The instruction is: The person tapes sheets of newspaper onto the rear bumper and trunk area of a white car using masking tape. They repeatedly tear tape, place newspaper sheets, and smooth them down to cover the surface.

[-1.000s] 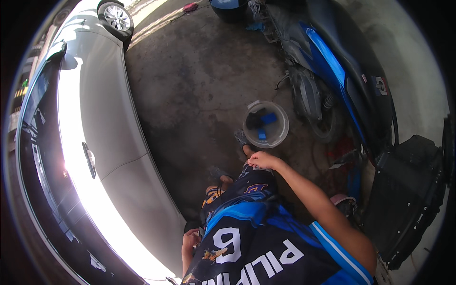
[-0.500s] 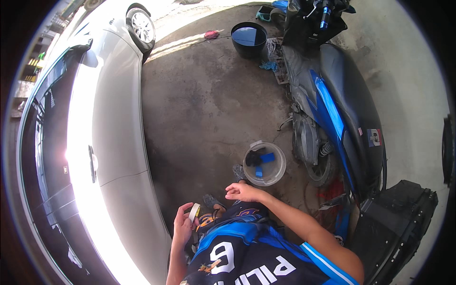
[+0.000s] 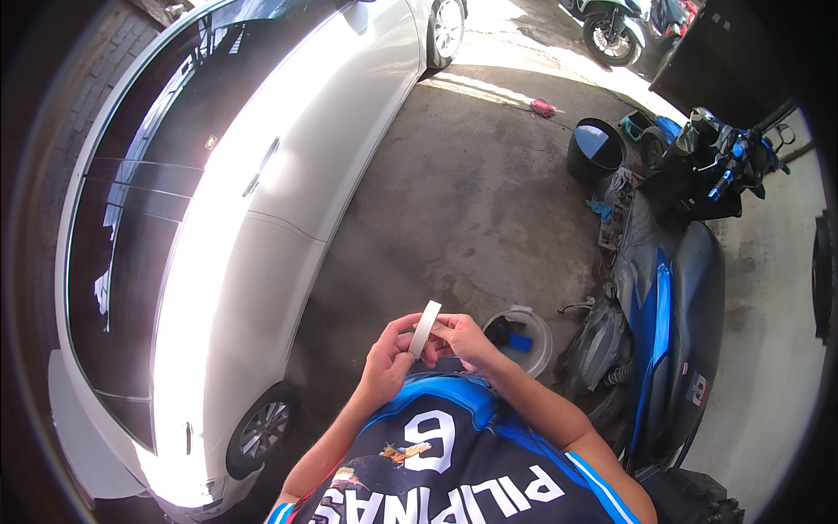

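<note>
A roll of whitish masking tape (image 3: 425, 327) is held upright in front of my chest. My left hand (image 3: 389, 356) grips it from the left, with fingers behind it and the thumb near its lower end. My right hand (image 3: 463, 341) meets it from the other side, fingers curled in against the roll. Whether a loose end of tape is pinched there is too small to make out. Just beyond my right hand stands a translucent bucket (image 3: 547, 339), partly hidden by my forearm, with a blue block (image 3: 521, 342) and something dark inside.
A white car (image 3: 301, 188) runs along the left. On the right stands a blue and black scooter (image 3: 661, 306), with a black box (image 3: 690, 496) behind it. Farther out are a black tub of water (image 3: 583, 164), a blue rag (image 3: 600, 208) and a pink cloth (image 3: 542, 108) on the concrete floor.
The view has swung left, showing more of the car. My hands have come together: the left brought the tape roll up to the middle, and the right moved in onto it.
</note>
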Tool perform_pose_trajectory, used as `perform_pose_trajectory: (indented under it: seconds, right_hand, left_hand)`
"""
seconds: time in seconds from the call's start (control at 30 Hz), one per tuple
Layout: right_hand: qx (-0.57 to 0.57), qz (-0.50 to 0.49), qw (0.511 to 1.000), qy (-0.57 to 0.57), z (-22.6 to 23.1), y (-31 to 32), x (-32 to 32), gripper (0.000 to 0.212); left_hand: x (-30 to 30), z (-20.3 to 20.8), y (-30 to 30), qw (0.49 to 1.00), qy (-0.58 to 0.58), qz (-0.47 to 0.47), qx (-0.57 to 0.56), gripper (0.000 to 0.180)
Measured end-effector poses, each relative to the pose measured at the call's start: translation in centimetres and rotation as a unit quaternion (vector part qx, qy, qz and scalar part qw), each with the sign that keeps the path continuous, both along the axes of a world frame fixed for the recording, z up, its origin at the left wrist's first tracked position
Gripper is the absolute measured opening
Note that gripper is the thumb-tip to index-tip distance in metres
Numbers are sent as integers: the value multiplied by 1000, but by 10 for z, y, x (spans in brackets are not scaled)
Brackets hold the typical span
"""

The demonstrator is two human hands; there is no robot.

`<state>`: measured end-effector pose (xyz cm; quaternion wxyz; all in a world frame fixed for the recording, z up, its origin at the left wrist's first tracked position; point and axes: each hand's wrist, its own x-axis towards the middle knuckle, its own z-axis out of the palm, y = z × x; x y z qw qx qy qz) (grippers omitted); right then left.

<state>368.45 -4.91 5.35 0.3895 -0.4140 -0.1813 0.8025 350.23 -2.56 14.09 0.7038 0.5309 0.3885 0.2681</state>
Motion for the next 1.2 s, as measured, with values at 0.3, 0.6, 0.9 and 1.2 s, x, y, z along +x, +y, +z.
perform_pose_trajectory:
  seconds: [0.3, 0.6, 0.9, 1.2]
  right_hand:
    - [208, -29, 935, -285, 15, -1, -14, 40]
    - [19, 108, 993, 41, 24, 24, -26, 36]
    - [427, 13, 845, -322, 72, 18, -66, 28]
    - [409, 213, 850, -254, 82, -18, -163, 13]
  left_hand:
    - [-13, 6, -8, 998, 2, 64, -25, 45]
    - [-31, 14, -19, 993, -34, 102, 43, 50]
    - [-81, 7, -59, 973, 78, 217, 24, 39]
    - [-137, -11, -138, 875, 298, 316, 216, 36]
